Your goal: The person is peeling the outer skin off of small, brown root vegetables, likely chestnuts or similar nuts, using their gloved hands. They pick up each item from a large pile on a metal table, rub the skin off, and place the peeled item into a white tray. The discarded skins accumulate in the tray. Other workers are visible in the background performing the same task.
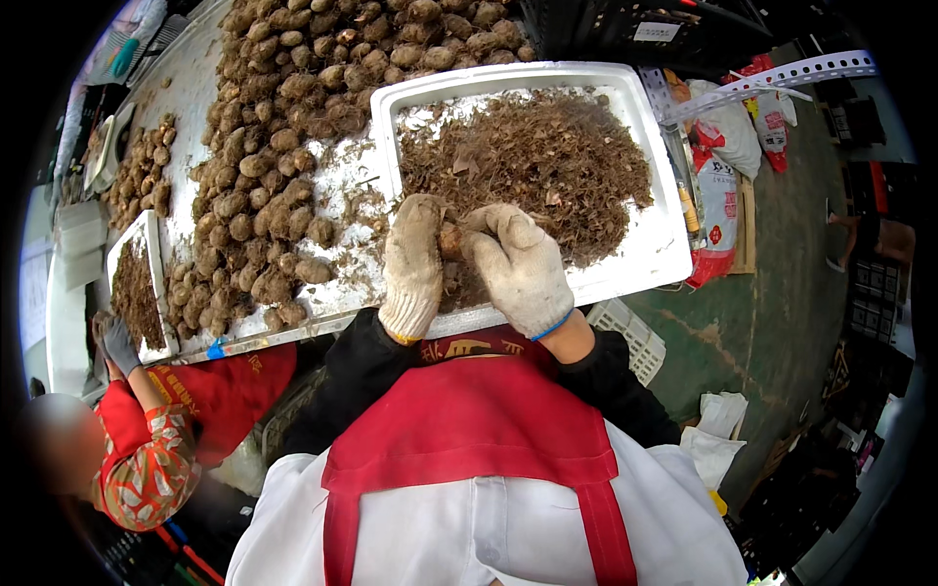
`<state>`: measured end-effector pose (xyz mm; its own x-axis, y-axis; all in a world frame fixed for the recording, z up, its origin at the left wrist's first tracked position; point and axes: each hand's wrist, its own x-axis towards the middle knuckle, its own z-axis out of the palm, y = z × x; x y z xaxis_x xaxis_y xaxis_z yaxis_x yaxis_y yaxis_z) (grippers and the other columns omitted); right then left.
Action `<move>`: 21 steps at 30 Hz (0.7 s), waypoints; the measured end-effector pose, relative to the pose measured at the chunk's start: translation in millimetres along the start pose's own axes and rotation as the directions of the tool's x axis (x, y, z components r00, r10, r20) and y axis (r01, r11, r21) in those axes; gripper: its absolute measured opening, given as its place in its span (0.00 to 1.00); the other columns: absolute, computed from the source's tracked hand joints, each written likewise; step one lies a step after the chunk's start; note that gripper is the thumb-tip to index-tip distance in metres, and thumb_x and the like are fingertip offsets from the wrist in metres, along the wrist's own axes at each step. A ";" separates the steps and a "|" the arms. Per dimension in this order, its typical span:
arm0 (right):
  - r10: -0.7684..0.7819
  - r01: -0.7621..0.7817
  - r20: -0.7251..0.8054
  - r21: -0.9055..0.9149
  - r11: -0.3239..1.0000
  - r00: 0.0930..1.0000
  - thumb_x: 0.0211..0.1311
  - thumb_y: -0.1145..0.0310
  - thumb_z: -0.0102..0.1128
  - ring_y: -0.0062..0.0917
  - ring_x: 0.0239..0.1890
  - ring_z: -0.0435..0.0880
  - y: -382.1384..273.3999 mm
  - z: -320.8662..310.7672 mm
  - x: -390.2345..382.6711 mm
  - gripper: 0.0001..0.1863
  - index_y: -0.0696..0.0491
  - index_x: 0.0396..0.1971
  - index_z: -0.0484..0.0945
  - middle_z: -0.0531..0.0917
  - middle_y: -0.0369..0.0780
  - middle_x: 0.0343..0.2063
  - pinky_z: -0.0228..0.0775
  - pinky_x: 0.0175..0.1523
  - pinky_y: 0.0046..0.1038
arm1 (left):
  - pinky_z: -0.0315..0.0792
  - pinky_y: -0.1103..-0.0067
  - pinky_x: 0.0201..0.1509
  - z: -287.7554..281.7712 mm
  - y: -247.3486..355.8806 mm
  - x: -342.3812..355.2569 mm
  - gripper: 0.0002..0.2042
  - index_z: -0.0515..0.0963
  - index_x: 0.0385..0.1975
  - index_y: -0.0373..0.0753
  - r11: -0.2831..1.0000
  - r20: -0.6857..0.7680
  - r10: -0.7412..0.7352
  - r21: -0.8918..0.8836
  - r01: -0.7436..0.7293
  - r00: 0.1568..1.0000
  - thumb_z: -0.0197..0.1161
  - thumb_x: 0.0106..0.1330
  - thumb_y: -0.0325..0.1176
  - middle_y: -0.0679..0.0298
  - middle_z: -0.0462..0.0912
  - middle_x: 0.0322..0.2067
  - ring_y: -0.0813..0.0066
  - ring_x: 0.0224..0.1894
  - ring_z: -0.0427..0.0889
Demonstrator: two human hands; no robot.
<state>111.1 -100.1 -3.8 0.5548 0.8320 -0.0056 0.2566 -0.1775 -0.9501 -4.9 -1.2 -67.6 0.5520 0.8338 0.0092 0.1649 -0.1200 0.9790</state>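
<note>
My left hand [412,266], in a dirty off-white knit glove, is closed on a small brown taro [450,241]. From the other side, my right hand [520,264], gloved alike, has its fingers curled against the same taro; whether a tool is in it cannot be made out. Both hands are over the near side of a white foam tray [674,239]. Dry brown husks and root fibres [528,156] heap inside the tray. Most of the taro is hidden between the gloves.
Many hairy taros [254,195] cover the white tabletop left of and behind the tray. At the left, a co-worker's gloved hand [119,344] is beside a smaller foam tray [156,283]. A black crate [625,39] stands behind; sacks [718,195] stand at right.
</note>
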 end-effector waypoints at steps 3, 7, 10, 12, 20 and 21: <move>-0.070 0.095 0.123 -0.209 0.973 0.990 0.63 0.69 0.58 0.42 0.39 0.84 3.8 16.7 -14.1 0.09 0.58 0.38 0.77 0.81 0.51 0.37 0.76 0.46 0.36 | 0.73 0.82 0.36 5.2 -11.0 0.2 0.17 0.72 0.48 0.37 0.987 -0.130 0.082 0.149 -0.063 0.988 0.45 0.78 0.45 0.64 0.79 0.34 0.78 0.33 0.77; 0.082 -0.075 0.053 -0.130 0.989 0.995 0.63 0.70 0.58 0.38 0.41 0.84 38.6 14.1 -22.6 0.08 0.55 0.40 0.78 0.82 0.48 0.38 0.77 0.48 0.34 | 0.70 0.85 0.22 -10.7 34.3 21.1 0.17 0.73 0.45 0.38 0.558 0.285 -0.402 -0.677 0.480 0.870 0.46 0.77 0.47 0.60 0.81 0.33 0.78 0.25 0.76; -0.048 0.032 -0.045 -0.307 0.951 0.998 0.67 0.64 0.55 0.37 0.41 0.86 42.3 -15.9 -11.4 0.14 0.52 0.49 0.78 0.83 0.45 0.42 0.79 0.51 0.34 | 0.64 0.88 0.16 -13.0 35.2 22.4 0.17 0.73 0.43 0.40 0.345 0.407 -0.417 -0.756 0.555 0.813 0.46 0.78 0.48 0.60 0.80 0.30 0.80 0.21 0.74; -0.187 0.186 0.036 -0.393 0.901 0.982 0.66 0.59 0.56 0.36 0.42 0.86 27.1 -27.1 -1.8 0.17 0.50 0.51 0.78 0.83 0.44 0.43 0.78 0.51 0.34 | 0.62 0.86 0.16 -10.7 40.1 20.4 0.17 0.73 0.43 0.39 0.193 0.445 -0.487 -0.785 0.589 0.752 0.46 0.78 0.48 0.60 0.79 0.27 0.77 0.20 0.74; -0.203 0.230 0.110 -0.515 0.826 0.973 0.67 0.53 0.55 0.45 0.33 0.83 -9.4 -1.0 14.9 0.15 0.50 0.37 0.76 0.79 0.44 0.33 0.76 0.36 0.44 | 0.62 0.85 0.18 -2.9 14.7 5.7 0.21 0.75 0.46 0.42 0.728 0.200 -0.395 -0.527 0.439 0.897 0.45 0.77 0.54 0.70 0.78 0.29 0.85 0.20 0.71; -0.202 0.226 0.103 -0.529 0.818 0.974 0.67 0.54 0.54 0.45 0.33 0.83 -8.4 2.4 12.0 0.14 0.50 0.38 0.76 0.79 0.44 0.33 0.76 0.36 0.43 | 0.65 0.84 0.22 -0.7 -8.2 2.8 0.21 0.75 0.47 0.41 0.804 0.135 -0.338 -0.473 0.360 0.931 0.44 0.78 0.53 0.70 0.77 0.30 0.84 0.23 0.73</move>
<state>113.7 -87.3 3.3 0.4073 0.9001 0.1546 0.7536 -0.2355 -0.6137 -5.3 2.5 -75.4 0.5685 0.7446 -0.3498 -0.0548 0.4586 0.8870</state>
